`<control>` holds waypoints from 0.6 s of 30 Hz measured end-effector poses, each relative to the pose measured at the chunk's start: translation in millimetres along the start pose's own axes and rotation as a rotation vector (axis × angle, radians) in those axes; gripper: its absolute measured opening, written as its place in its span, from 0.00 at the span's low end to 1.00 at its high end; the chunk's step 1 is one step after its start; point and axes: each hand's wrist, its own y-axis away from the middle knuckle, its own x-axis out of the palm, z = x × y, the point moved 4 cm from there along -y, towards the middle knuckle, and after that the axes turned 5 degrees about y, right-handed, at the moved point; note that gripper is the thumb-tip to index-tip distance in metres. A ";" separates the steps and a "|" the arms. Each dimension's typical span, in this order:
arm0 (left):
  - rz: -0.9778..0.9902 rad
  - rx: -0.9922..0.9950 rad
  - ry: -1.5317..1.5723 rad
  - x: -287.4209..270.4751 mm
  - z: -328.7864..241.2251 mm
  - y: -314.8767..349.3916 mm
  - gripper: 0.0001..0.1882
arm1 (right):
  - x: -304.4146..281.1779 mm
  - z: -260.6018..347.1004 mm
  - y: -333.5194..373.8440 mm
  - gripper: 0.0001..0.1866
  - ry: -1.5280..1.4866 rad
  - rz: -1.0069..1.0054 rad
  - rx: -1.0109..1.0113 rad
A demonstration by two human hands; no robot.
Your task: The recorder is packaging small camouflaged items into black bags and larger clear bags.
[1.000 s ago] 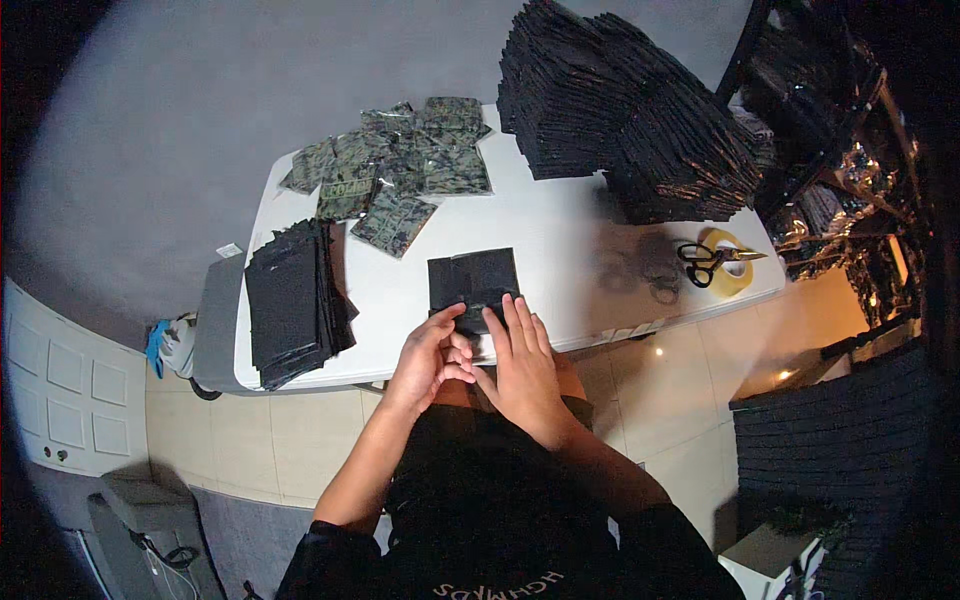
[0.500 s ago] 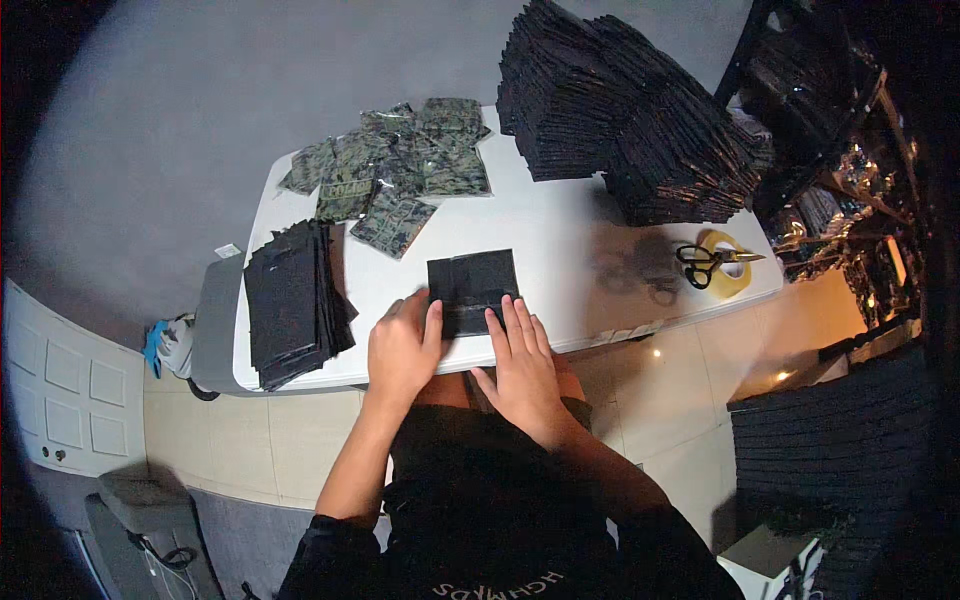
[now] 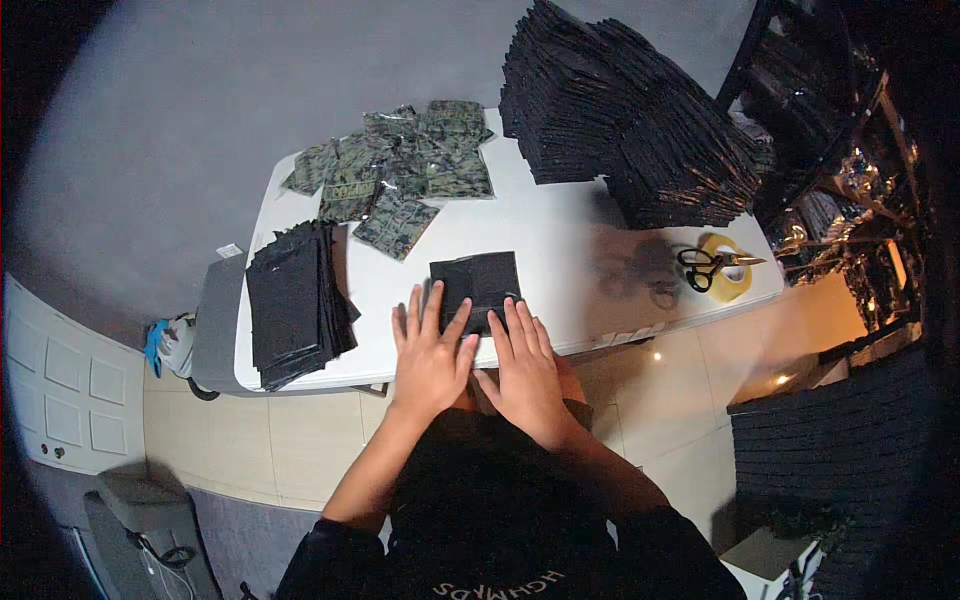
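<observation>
A flat black square packet (image 3: 478, 275), folded and slightly shiny, lies at the near edge of the white table (image 3: 560, 240). My left hand (image 3: 432, 345) rests on its lower left part with the fingers spread. On its lower right part, my right hand (image 3: 523, 360) lies flat with the fingers stretched out. Both hands touch the packet from above, and neither grips it. The packet's near edge is partly hidden under the fingers. Left of my hands stands a stack of flat black pieces (image 3: 295, 305). Beyond them are several camouflage-patterned items in clear plastic (image 3: 398, 222).
Tall leaning stacks of black pieces (image 3: 620, 110) fill the table's far right. Black-handled scissors (image 3: 708, 265) lie over a roll of yellowish tape (image 3: 738, 282) near the right edge. A cluttered rack (image 3: 850, 190) stands beyond. A white door (image 3: 75, 375) is at far left.
My left hand has shifted from the packet's left edge onto its lower left part, and its fingers have spread out flat. My right hand stays nearly in place.
</observation>
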 end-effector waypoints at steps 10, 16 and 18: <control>0.065 0.071 0.005 10.5 -8.9 -14.2 0.28 | 1.8 -1.6 0.5 0.46 0.021 -0.008 -0.020; 0.027 0.015 0.186 -3.6 21.4 -25.4 0.24 | -19.8 -8.6 -10.9 0.42 -0.012 -0.001 -0.053; 0.047 -0.009 0.340 -7.8 33.6 -40.8 0.25 | -31.1 -26.7 -23.6 0.36 -0.105 -0.036 -0.148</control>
